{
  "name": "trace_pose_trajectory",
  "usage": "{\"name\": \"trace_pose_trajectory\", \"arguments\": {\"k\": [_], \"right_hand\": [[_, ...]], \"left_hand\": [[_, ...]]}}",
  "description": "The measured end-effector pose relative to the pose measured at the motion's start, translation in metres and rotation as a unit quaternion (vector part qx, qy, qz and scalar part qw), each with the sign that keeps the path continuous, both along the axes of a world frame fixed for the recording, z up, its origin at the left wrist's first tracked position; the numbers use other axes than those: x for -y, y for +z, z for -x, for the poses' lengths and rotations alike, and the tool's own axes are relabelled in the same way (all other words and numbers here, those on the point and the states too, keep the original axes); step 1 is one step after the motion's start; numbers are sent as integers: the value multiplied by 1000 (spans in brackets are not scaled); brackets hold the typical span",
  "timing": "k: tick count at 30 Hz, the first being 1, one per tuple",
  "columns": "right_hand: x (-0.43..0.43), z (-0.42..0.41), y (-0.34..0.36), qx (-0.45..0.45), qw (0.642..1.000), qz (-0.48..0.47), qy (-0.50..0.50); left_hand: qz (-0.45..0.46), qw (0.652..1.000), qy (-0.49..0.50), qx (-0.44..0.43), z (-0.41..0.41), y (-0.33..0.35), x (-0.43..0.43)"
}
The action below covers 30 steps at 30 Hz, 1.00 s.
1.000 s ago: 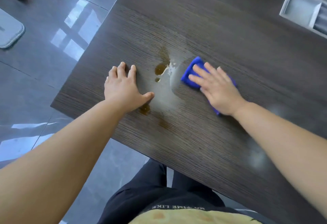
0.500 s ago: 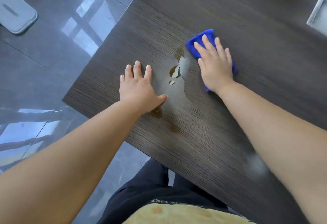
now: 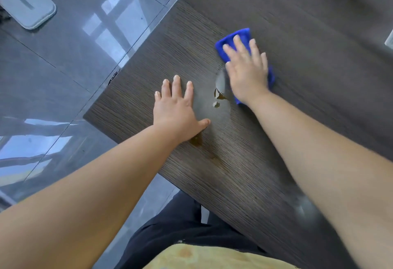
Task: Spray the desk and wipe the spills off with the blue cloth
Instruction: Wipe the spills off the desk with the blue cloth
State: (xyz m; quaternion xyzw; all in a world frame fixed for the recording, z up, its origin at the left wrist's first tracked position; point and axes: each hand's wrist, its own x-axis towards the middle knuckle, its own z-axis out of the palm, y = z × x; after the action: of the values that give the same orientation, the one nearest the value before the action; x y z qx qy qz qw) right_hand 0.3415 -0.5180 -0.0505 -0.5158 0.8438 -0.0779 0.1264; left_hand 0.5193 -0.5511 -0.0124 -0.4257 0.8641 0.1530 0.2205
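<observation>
My right hand (image 3: 247, 71) lies flat with straight fingers on the folded blue cloth (image 3: 234, 38), pressing it onto the dark wood desk (image 3: 308, 77). Most of the cloth is hidden under the hand. Just left of the wrist sit small brown spill drops (image 3: 219, 96) inside a wet sheen. My left hand (image 3: 176, 111) rests flat on the desk with fingers spread, left of the drops. Another brown stain (image 3: 196, 141) shows under its heel, and a fainter one (image 3: 214, 159) lies nearer me. No spray bottle is in view.
The desk's left corner (image 3: 87, 117) is close to my left hand, with glossy grey floor tiles beyond it. A pale grey rounded pad (image 3: 27, 3) lies on the floor at the top left. A white tray edge (image 3: 390, 39) shows at the right border.
My right hand has slid the blue cloth away from me across the spill, and the brown puddle has shrunk to small drops. The left hand stays planted.
</observation>
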Motion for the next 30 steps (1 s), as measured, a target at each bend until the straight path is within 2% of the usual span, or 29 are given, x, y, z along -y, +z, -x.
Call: {"name": "trace_pose_trajectory", "arguments": {"k": [4,6,7,9,12,13,16,19,22,24,26,28,30], "right_hand": [[-53,-13,-7,8,978,24,206],[-70,17,-5,15,970,14,242],[-71,32,-4,11,974,13,227],[-55,49,-3,2,990,16,137],[-22,19,-8,-19,1000,9,-17],[-20,3,-9,-26,999,15,-28],[-51,-26,-11,-29,994,38,103],[-92,4,-8,-19,978,22,206],[-86,29,-3,-15,993,17,115],[-61,15,-5,-10,1000,16,7],[-46,-11,-6,-5,999,9,-46],[-53,-26,-8,7,999,25,24],[-78,-19,-7,13,987,20,156]], "left_hand": [[4,1000,3,-10,-1,-2,-1],[5,1000,2,-14,-1,-3,-1],[4,1000,2,-15,-1,-4,-1],[4,1000,1,-14,-2,-4,0],[0,1000,2,-8,-2,-3,1],[0,1000,2,-6,-2,-3,1],[1,1000,2,-5,-1,-2,1],[1,1000,-3,-8,-2,-2,1],[2,1000,-7,-7,-3,-2,2],[-1,1000,-8,-5,-2,-1,3],[-5,1000,-8,-5,-2,1,4],[-10,1000,-10,-6,-3,3,6],[-15,1000,-11,-22,-6,6,9]]}}
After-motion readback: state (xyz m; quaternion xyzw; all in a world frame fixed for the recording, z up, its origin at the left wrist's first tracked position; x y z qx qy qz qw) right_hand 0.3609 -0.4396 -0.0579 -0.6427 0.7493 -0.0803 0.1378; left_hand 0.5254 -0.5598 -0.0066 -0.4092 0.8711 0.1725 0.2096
